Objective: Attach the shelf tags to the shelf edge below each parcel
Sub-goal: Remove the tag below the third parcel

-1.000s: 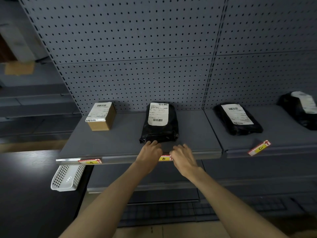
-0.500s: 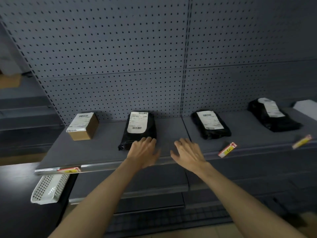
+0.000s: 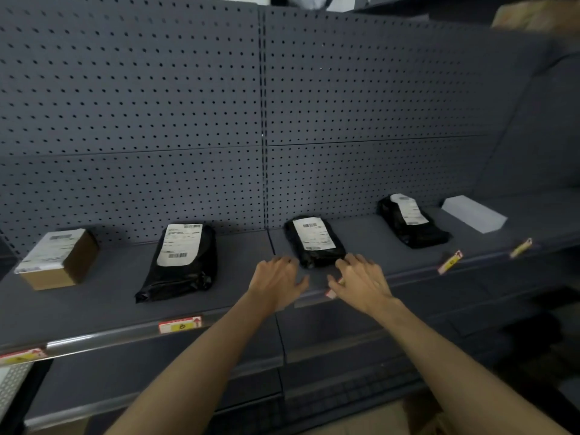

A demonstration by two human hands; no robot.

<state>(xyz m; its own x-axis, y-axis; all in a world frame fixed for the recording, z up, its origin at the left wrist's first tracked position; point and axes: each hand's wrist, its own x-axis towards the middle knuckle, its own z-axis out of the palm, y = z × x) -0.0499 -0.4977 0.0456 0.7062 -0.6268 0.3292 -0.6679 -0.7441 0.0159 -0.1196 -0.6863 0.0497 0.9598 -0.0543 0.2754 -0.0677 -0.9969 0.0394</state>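
Shelf tags come first in the count: one sits on the shelf edge under the cardboard box, far out to the left of both hands, and a second sits on the same edge under the first black parcel, just left of the left hand. Those two look done.

The third tag is the one in hand now. It lies at the shelf front below the middle black parcel, mostly hidden under the right hand — only a red and pale corner shows beside the thumb. The right hand's fingers are curled down over it, apparently pinching or pressing it, though the view is too blurred to say whether it is truly held. The left hand is spread and empty, hovering just beside, fingertips near the parcel's front end.

Further right of the grip, two tags remain loose: one lies tilted on the shelf in front of the far black parcel, and another lies askew below the white box. Neither is seated on the edge.

So, by my reading, two of five are attached, one is being worked on, and two are left — roughly the halfway mark.
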